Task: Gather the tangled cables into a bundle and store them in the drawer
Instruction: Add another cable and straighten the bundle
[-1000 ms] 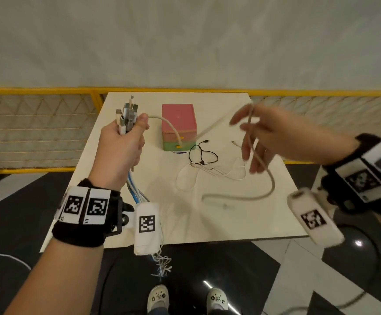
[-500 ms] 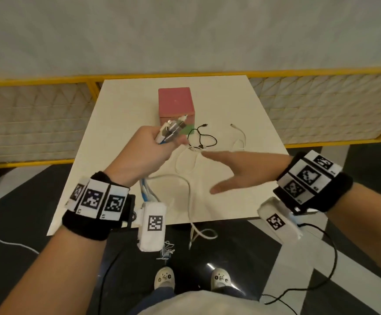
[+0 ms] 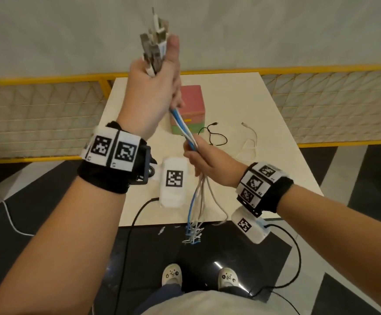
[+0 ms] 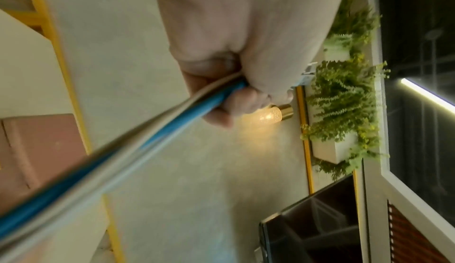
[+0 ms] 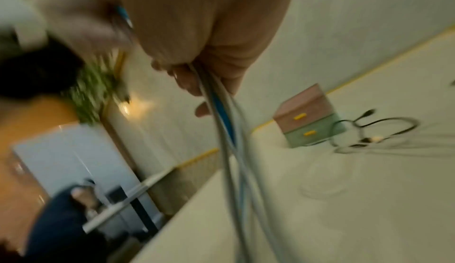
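Observation:
My left hand [image 3: 155, 87] is raised high and grips the plug ends of a cable bundle [image 3: 182, 126] of white and blue cables, with the connectors [image 3: 155, 48] sticking up above the fist. My right hand [image 3: 202, 155] grips the same bundle lower down, and the loose ends [image 3: 194, 233] hang past the table's front edge. Both wrist views show fingers curled round the bundle [image 4: 172, 123] [image 5: 221, 123]. The small drawer box [image 3: 190, 108] [image 5: 307, 119], pink over green with yellow handles, stands shut on the table. A black cable [image 3: 214, 137] and a white cable [image 3: 250, 142] lie beside it.
The white table [image 3: 275, 123] stands against a yellow-railed mesh fence [image 3: 37, 114]. My feet [image 3: 198, 276] are on dark glossy floor below the table's front edge. Wrist-camera leads [image 3: 135, 223] dangle from both arms.
My left hand rose from table height to high in front of me with the plug ends. My right hand, open over the table before, now grips the bundle below the left.

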The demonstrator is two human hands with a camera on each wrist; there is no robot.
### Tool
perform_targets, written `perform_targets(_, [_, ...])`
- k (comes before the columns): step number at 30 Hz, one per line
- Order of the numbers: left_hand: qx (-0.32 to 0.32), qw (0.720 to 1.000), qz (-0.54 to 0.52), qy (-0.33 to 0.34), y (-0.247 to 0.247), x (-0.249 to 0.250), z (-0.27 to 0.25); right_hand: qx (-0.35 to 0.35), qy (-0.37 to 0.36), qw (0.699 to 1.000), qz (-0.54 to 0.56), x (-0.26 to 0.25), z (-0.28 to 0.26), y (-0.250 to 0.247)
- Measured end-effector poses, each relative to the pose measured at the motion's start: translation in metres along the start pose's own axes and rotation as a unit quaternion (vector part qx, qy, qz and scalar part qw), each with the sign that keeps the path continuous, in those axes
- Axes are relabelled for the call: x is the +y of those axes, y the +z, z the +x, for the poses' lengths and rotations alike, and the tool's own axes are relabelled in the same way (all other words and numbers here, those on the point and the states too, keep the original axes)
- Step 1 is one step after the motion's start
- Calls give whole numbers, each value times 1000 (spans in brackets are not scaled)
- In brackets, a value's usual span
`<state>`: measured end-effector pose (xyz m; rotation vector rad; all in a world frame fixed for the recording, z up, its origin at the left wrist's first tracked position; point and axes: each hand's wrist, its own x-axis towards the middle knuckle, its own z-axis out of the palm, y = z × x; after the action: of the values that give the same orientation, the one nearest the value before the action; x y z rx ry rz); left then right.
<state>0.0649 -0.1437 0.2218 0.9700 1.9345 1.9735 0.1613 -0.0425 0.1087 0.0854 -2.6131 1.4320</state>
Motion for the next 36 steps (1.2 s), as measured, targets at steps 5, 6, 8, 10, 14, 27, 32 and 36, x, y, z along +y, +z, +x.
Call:
perform_targets(5, [63, 995, -79, 5, -11, 11, 10, -57, 106, 992, -49, 58, -16, 8])
perform_targets(6, [66, 994, -87, 12, -14, 14, 12, -76, 129, 986, -70, 70, -21, 10])
perform_targets(8, [66, 994, -89, 24, -20, 16, 14, -84, 177, 977, -85, 87, -27, 14])
perform_targets(10, [62, 995, -77, 27, -21, 16, 15, -95, 219, 970, -48, 93, -32, 19])
perform_targets(14, [48, 998, -44, -2, -18, 4, 17, -320, 282, 903, -58, 85, -36, 38])
perform_targets(27, [-34, 987, 57, -148, 2, -73, 21, -8, 346, 912, -219, 175, -8, -39])
perform_targets(32, [-13, 978, 76, -194, 8, -102, 28, 89, 359, 907, -203, 197, 6, -43])
perform_targets(36, [-19, 973, 72, -218, 11, -118, 33, 21, 371, 903, -216, 208, 29, -26])
